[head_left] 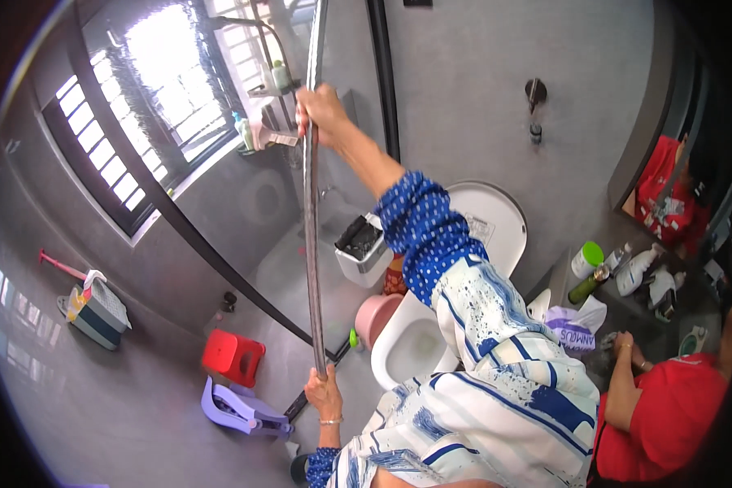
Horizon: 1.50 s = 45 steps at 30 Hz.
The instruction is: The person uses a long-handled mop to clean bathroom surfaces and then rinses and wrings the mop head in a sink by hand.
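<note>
At twelve o'clock I see my right hand (321,110) wrapped around the glass door edge (311,228) — my left hand (324,393) clasps its lower end at six o'clock, beside the toilet (419,342).

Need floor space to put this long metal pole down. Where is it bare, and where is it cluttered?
Bare grey floor lies at lower left, between the red stool, the lilac plastic piece and the striped basket. Crowded: around the toilet, with the pink bucket and white bin, and the bottle-filled counter.
</note>
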{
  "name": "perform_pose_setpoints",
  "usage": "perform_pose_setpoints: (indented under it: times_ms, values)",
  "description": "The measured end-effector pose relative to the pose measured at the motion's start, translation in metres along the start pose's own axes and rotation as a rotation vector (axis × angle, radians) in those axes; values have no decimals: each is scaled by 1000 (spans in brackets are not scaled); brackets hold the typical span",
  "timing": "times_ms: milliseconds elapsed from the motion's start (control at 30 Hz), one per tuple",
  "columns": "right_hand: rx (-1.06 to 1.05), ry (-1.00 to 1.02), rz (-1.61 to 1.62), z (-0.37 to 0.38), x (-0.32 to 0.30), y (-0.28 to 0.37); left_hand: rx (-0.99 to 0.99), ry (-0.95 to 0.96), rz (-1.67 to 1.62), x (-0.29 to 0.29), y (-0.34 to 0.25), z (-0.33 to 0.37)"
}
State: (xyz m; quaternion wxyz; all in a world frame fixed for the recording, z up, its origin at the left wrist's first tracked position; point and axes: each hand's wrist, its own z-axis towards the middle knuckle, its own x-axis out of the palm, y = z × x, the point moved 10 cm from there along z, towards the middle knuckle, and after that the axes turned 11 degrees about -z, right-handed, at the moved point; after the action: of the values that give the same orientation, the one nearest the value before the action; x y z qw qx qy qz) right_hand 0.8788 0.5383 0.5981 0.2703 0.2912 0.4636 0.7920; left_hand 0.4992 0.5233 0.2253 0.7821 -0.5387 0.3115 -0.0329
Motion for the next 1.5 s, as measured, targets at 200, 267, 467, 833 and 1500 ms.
perform_pose_setpoints:
  times_ms: [200, 267, 467, 833, 1500]
  values:
    - [246, -120, 132, -114, -44, -161, -231, 108, 394, -48, 111, -100]
    - [343, -147, 194, -154, -46, -215, -280, 134, 486, -78, 142, -134]
    - [514, -187, 287, -246, -52, -290, -395, 211, 659, -144, 181, -213]
    - [744, -301, 347, -316, -100, -364, -569, 336, 830, -153, 182, -264]
    - [310, 157, 420, -246, 56, -126, -550, 379, 712, -122, 189, -272]
